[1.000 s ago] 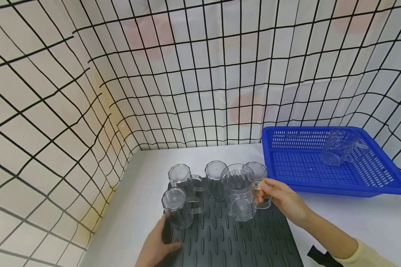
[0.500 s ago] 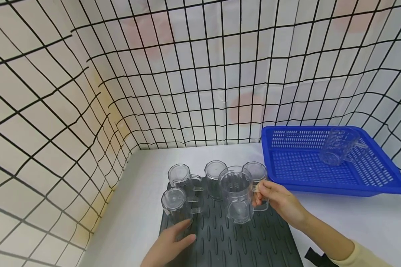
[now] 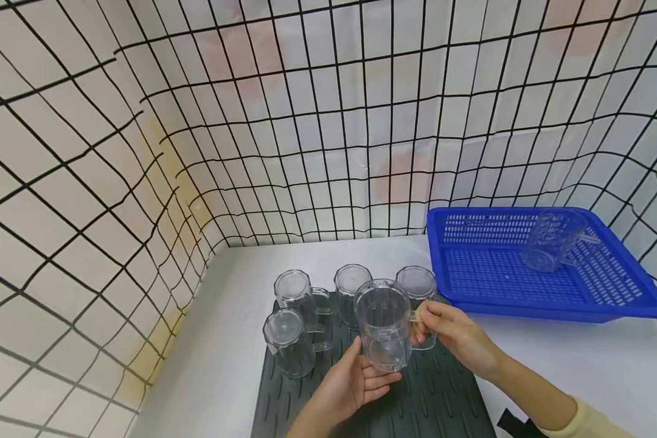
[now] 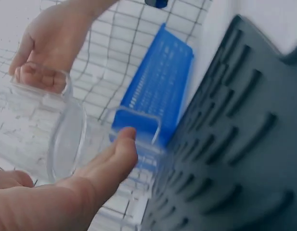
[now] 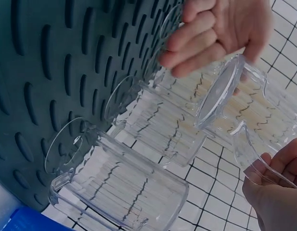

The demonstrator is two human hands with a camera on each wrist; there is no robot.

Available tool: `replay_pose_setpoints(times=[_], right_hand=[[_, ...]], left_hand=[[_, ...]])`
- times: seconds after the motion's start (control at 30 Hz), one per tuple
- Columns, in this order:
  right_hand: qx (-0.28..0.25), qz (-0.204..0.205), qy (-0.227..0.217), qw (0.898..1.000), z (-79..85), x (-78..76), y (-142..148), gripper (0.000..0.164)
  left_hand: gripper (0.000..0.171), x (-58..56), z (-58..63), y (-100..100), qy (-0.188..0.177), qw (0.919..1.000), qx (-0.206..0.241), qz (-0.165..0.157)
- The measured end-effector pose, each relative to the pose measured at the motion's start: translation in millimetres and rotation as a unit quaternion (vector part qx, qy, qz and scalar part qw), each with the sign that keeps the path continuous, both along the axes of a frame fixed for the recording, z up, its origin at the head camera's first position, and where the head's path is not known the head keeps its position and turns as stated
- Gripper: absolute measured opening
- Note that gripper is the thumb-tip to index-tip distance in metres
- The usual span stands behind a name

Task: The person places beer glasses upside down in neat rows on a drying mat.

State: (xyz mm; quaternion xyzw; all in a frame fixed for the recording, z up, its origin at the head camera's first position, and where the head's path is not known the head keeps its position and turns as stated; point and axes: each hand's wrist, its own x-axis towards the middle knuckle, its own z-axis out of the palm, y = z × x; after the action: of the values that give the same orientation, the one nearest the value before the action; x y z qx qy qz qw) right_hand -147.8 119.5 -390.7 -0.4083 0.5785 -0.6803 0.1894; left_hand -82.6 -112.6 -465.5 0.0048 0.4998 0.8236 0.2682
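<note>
My right hand (image 3: 457, 334) pinches the handle of a clear glass mug (image 3: 382, 316), held upright with its mouth up, above a dark ribbed mat (image 3: 416, 401). Below and left of the mug's base is my left hand (image 3: 345, 386), palm up, its fingers extended under the base; whether they touch the glass I cannot tell. In the right wrist view, that left hand (image 5: 230, 29) shows close to the mug's round base (image 5: 219, 91). Upside-down mugs stand on the mat: two at left (image 3: 292, 340), one back centre (image 3: 353, 283), one at right (image 3: 416, 281).
A blue plastic basket (image 3: 525, 309) stands at the back right, with another clear mug (image 3: 550, 243) leaning inside it. Black wire grid panels (image 3: 328, 121) enclose the white table (image 3: 197, 340) at the back and sides. A black object (image 3: 517, 424) lies near the right forearm.
My left hand has moved right, from beside the front-left mug to under the held mug's base. The held mug has come slightly left and nearer in my right hand.
</note>
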Motion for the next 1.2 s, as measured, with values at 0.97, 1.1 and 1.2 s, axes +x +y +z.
replay_pose_setpoints(times=[0.97, 1.1, 1.2], right_hand=[[0.022, 0.084, 0.105, 0.991, -6.6, 7.2, 7.4, 0.027], [0.039, 0.092, 0.113, 0.989, -6.2, 11.3, 6.8, 0.030], [0.063, 0.082, 0.117, 0.988, -6.2, 15.5, 6.4, 0.030]], left_hand=[[0.085, -20.1, 4.5, -5.8, -0.058, 0.9799, 0.109, -0.156], [0.075, -18.8, 9.2, -3.8, -0.058, 0.9872, 0.083, -0.123], [0.074, -19.5, 12.0, -3.8, -0.049, 0.9855, 0.089, -0.136]])
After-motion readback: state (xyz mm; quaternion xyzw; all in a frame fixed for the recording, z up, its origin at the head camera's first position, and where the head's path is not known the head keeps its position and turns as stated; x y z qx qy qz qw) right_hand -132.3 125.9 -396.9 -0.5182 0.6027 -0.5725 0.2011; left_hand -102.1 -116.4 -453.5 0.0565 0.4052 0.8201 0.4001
